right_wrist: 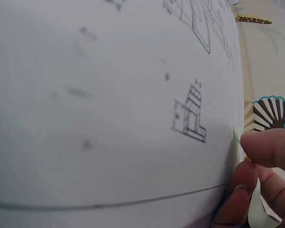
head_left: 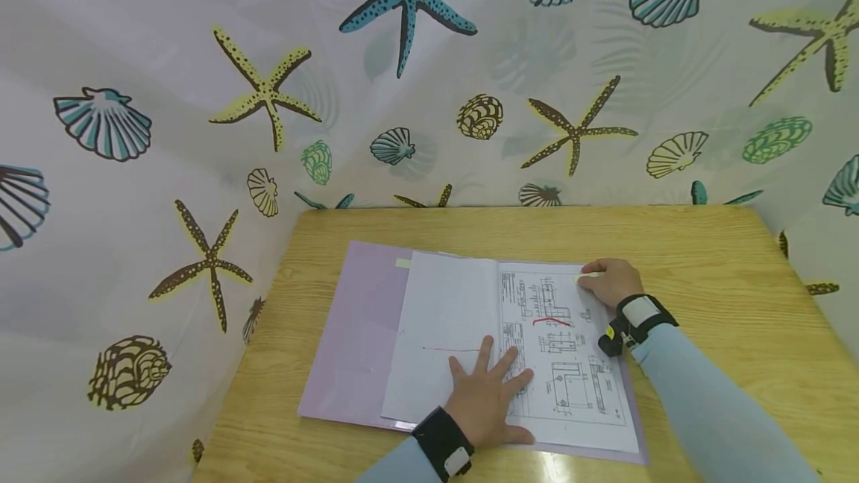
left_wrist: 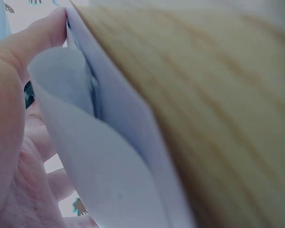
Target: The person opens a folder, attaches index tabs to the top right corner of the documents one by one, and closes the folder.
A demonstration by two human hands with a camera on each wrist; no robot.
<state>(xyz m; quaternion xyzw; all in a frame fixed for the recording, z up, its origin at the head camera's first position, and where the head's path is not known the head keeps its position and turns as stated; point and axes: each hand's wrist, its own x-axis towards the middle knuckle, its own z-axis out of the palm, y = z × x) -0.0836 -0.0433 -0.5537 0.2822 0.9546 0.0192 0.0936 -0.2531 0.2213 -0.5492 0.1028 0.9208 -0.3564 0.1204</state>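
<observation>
A lilac folder (head_left: pixel 356 326) lies open on the wooden table, with white sheets in it. My left hand (head_left: pixel 485 399) rests with its fingers spread across the fold between the blank left sheet (head_left: pixel 443 304) and the printed technical drawing (head_left: pixel 537 423). In the left wrist view the sheet edges (left_wrist: pixel 109 161) bulge up beside the thumb. At the drawing's upper right edge my right hand (head_left: pixel 612 283) pinches a pale yellow-green sticky note (right_wrist: pixel 236 142) between thumb and fingers. Part of that note is hidden by the fingers.
Another pale yellow-green tab (head_left: pixel 403 263) sticks out at the left sheet's top corner. Red marks (head_left: pixel 552 320) cross the drawing. A curtain with starfish and shells (head_left: pixel 429 110) hangs behind the wooden table (head_left: pixel 711 267) and along its sides.
</observation>
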